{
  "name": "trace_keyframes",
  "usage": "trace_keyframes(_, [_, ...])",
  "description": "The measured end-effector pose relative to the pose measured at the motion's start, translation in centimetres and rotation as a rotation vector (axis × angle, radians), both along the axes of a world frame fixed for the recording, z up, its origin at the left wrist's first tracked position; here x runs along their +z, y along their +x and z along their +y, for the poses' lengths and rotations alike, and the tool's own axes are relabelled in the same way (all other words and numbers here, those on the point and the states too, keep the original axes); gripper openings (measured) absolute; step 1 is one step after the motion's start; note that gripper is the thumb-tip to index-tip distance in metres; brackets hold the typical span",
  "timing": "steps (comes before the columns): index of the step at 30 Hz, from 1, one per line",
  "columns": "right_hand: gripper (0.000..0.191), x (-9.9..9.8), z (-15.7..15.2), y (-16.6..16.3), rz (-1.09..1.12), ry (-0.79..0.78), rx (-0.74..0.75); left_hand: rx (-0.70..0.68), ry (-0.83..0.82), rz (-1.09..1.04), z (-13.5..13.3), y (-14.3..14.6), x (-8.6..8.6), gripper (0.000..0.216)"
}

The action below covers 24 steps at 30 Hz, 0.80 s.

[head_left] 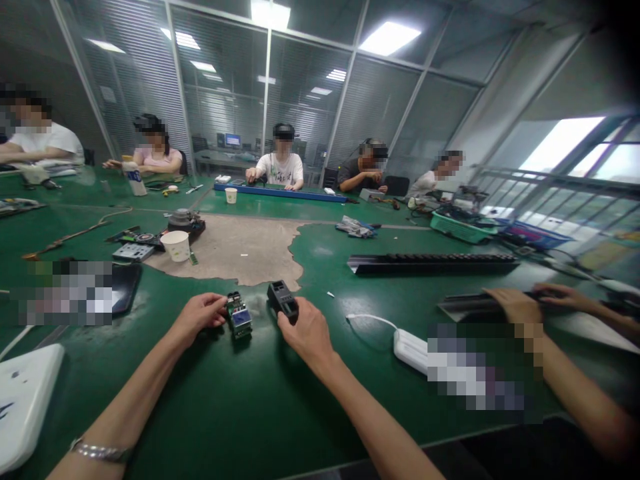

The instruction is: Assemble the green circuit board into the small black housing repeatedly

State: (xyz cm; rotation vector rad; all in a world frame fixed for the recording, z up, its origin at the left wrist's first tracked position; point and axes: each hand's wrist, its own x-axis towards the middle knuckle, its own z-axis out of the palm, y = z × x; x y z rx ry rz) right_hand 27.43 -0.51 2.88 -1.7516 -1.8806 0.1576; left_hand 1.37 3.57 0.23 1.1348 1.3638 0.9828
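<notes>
Between the thumb and fingers of my left hand (200, 319) is the left edge of a small circuit board module (241, 321). The module carries a blue-framed screen and green boards, and it is held just above the green table. My right hand (307, 331) grips a black plastic housing (283, 299) with slots and openings in its face, its upper end tilted to the left. A narrow gap separates the housing from the board. The fingers under the housing are partly hidden.
A white paper cup (176, 246) stands beside loose electronic parts (134, 251). Further right lie a long black rail (433, 263), a grey glove (355, 227) and a white power strip (413, 350) with a cable. A co-worker's hands (515, 307) work at the right; other people sit across the table.
</notes>
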Motion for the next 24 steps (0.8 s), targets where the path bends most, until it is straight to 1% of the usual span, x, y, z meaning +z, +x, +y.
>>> trace_keyframes(4, [0.03, -1.1, -0.3, 0.7, -0.065, -0.008, -0.001, -0.016, -0.007, 0.011, 0.1, 0.2, 0.1, 0.048])
trace_keyframes(6, [0.041, -1.4, -0.5, 0.8, -0.075, 0.019, 0.01, -0.025, -0.016, 0.021, 0.0, 0.3, 0.2, 0.05])
trace_keyframes(9, [0.064, -1.8, -0.6, 1.0, -0.059, 0.079, 0.019, -0.056, -0.03, 0.023, -0.1, 0.2, 0.4, 0.049])
trace_keyframes(11, [0.071, -2.1, -0.6, 1.3, -0.029, 0.108, 0.031, -0.088, -0.044, 0.009, -0.2, 0.0, 0.5, 0.048])
trace_keyframes(13, [0.068, -2.3, -0.4, 1.5, 0.013, 0.124, 0.067, -0.114, -0.062, -0.008, -0.1, -0.2, 0.5, 0.049])
trace_keyframes(16, [0.059, -2.5, 0.0, 1.6, 0.07, 0.138, 0.135, -0.141, -0.063, -0.017, -0.1, -0.6, 0.3, 0.052])
trace_keyframes(19, [0.054, -2.6, 0.2, 1.4, 0.115, 0.14, 0.146, -0.174, -0.051, -0.013, 0.0, -0.9, 0.3, 0.054])
trace_keyframes(22, [0.048, -2.0, 0.0, 0.6, 0.226, 0.118, 0.155, -0.205, -0.043, -0.014, 0.0, -1.0, 0.2, 0.052])
trace_keyframes(24, [0.043, -1.2, -0.2, -0.4, 0.345, 0.094, 0.199, -0.205, -0.034, -0.016, 0.1, -1.1, 0.1, 0.051])
